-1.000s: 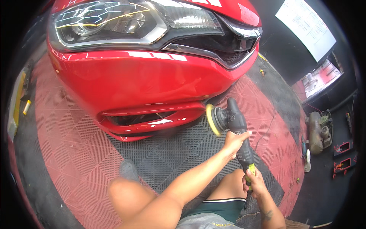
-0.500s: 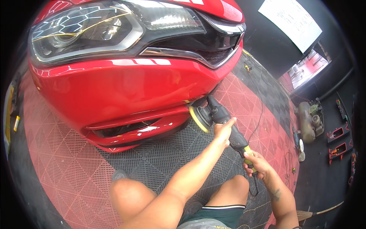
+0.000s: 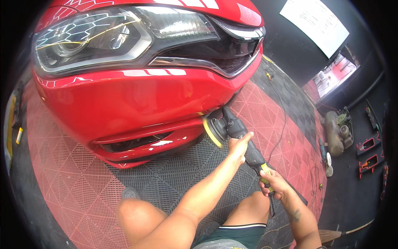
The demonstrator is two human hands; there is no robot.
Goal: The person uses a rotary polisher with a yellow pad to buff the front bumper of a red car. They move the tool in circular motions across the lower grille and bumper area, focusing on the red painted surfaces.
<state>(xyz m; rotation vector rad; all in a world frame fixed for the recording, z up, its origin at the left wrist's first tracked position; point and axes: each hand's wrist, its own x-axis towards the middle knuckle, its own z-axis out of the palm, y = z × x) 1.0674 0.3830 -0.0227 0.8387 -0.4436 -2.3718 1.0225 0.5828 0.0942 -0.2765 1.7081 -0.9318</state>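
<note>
A black polisher with a round yellow pad is held in both my hands. My left hand wraps the body just behind the head, thumb along its top. Farther back, my right hand is closed round the rear end, where a yellow-green section shows. The pad stands on edge against the lower right part of the red car bumper; exactly where it touches is hard to make out. Above the bumper sits a large headlight, with reflections across its lens.
A power cord runs from near the polisher over the red and grey grid floor tiles. An air compressor stands at the right wall, beside wall-mounted holders. A broom lies at lower right, a yellow tube at far left.
The polisher and both my hands have shifted slightly left, with the pad still by the bumper's lower right. My grip looks the same, and the view has moved a little.
</note>
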